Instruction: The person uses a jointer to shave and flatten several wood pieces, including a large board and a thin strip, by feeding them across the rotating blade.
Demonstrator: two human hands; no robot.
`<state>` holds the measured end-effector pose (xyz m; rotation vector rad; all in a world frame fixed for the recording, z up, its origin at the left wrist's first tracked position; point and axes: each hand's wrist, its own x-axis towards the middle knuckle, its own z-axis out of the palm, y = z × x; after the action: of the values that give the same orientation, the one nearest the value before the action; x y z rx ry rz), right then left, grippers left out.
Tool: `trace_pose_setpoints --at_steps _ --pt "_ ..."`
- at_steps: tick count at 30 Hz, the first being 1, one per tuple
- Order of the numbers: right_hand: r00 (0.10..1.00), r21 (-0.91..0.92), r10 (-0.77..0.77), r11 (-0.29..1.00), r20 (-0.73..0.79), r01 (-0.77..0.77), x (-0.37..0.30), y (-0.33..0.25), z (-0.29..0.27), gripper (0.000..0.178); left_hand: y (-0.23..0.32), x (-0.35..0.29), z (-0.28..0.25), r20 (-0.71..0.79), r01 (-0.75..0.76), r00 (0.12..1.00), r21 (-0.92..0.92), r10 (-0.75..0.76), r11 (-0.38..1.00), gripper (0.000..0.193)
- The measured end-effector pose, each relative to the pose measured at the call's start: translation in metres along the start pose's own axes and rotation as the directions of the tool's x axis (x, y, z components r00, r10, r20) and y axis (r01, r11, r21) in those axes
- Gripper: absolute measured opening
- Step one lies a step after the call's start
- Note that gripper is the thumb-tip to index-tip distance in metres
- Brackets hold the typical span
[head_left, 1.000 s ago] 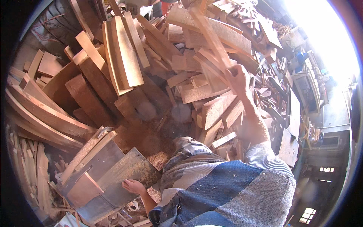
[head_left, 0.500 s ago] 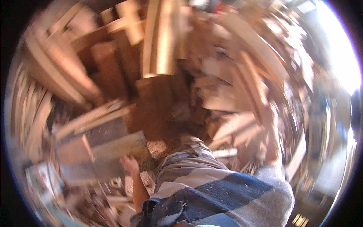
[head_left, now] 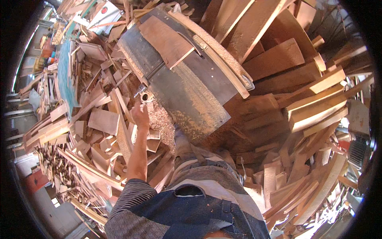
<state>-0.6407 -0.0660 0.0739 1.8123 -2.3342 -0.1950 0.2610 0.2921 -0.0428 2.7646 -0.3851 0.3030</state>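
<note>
With the right hand out of view, the left hand, its grip impossible to tell, seemingly reached toward a pale ring-shaped fitting, which called for steady fingers.

- No words or numbers can be read.
- A white sheet at the upper left bears a red round mark with a darker middle; the mark is too small to make out as a sign or label.
- Any print on the small orange thing near the left edge is too small to tell.
</note>
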Motion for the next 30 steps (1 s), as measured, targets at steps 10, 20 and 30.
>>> trace_pose_setpoints --at_steps 10,20,30 --pt "0.944 0.845 -0.320 0.525 0.083 0.104 -0.117 -0.357 0.067 0.025 -0.082 0.148 0.006 -0.055 0.065 0.995 -0.234 -0.080 0.970 0.020" --pt "0.547 0.779 -0.557 0.402 0.625 -0.480 -0.301 -0.685 -0.012 0.026 -0.130 0.447 0.140 0.114 -0.037 0.990 -0.382 0.087 0.924 0.046" --pt "0.470 0.605 -0.616 0.013 0.632 -0.796 -0.365 -0.896 -0.045 0.033 -0.043 0.575 0.237 0.332 -0.310 0.868 -0.220 0.369 0.925 0.063"
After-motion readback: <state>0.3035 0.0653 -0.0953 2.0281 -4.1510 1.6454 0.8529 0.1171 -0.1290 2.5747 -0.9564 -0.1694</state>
